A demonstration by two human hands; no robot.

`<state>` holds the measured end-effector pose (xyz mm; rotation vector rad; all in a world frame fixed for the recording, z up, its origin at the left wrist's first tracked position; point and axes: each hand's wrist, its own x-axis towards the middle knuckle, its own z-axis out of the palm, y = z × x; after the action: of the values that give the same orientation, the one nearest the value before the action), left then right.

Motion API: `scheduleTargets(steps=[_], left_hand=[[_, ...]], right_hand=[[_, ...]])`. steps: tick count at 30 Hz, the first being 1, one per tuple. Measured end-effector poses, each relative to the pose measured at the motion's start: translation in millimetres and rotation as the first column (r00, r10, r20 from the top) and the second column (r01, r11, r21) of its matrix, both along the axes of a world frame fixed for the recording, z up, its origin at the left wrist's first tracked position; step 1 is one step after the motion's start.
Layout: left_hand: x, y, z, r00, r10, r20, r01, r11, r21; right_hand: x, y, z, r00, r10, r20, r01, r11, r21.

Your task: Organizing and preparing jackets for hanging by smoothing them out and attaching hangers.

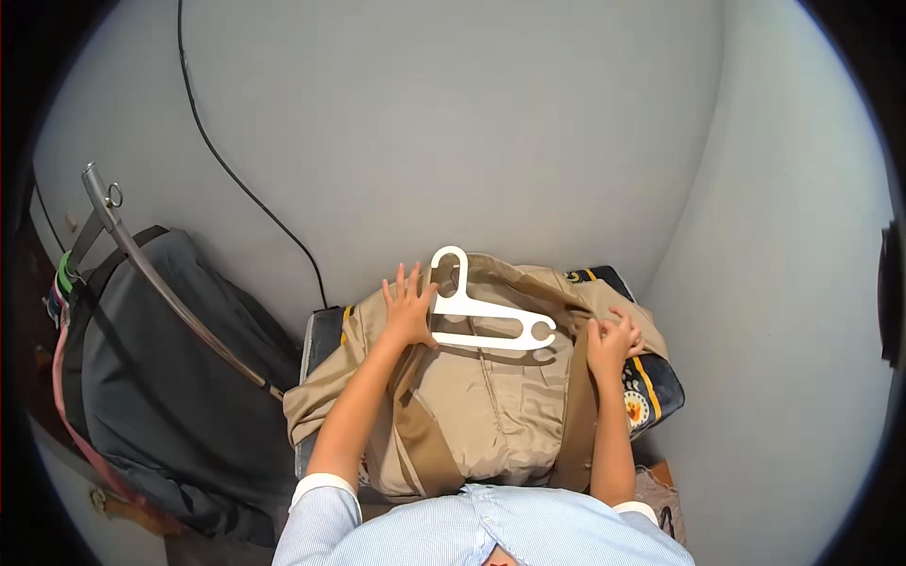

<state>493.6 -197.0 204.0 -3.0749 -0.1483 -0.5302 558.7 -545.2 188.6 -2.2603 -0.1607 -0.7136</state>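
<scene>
A tan jacket [500, 415] lies spread with its inner lining up. On its upper part rests a white plastic hanger [491, 311], hook toward the wall. The hanger's left end is hidden under my left hand [409, 309], which lies over it and the cloth with fingers spread. My right hand [612, 344] is at the jacket's right front edge. Its fingers are curled in and seem to pinch the cloth, though the fingertips are partly hidden. The hanger's right end lies bare, a short way left of my right hand.
Beneath the jacket is a dark patterned padded surface [665, 382] with yellow stripes. At left stands a curved metal rail [142, 259] beside a large dark grey garment or cover [179, 377] and several hangers. A black cable [236, 179] runs down the grey wall [453, 123] behind.
</scene>
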Motion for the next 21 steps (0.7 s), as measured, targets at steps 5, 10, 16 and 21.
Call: scheduleTargets(steps=[5, 10, 16, 21], left_hand=[[3.8, -7.2, -10.0, 0.996, 0.051, 0.066, -0.054, 0.998, 0.034], [13.1, -17.9, -14.5, 0.982, 0.103, 0.157, -0.099, 0.994, -0.034], [30.4, -32.2, -19.1, 0.927, 0.231, 0.296, -0.237, 0.971, -0.016], [43.9, -34.7, -35.4, 0.907, 0.278, 0.317, -0.287, 0.958, -0.018]], right_hand=[[-20.9, 7.4, 36.3, 0.989, 0.069, 0.134, -0.073, 0.997, 0.028], [-50.6, 25.7, 64.5, 0.967, 0.161, 0.200, -0.162, 0.987, -0.009], [-65.7, 38.1, 49.6, 0.944, 0.269, 0.190, -0.268, 0.963, -0.033], [-80.6, 54.0, -1.3, 0.903, 0.409, -0.127, -0.429, 0.867, -0.254]])
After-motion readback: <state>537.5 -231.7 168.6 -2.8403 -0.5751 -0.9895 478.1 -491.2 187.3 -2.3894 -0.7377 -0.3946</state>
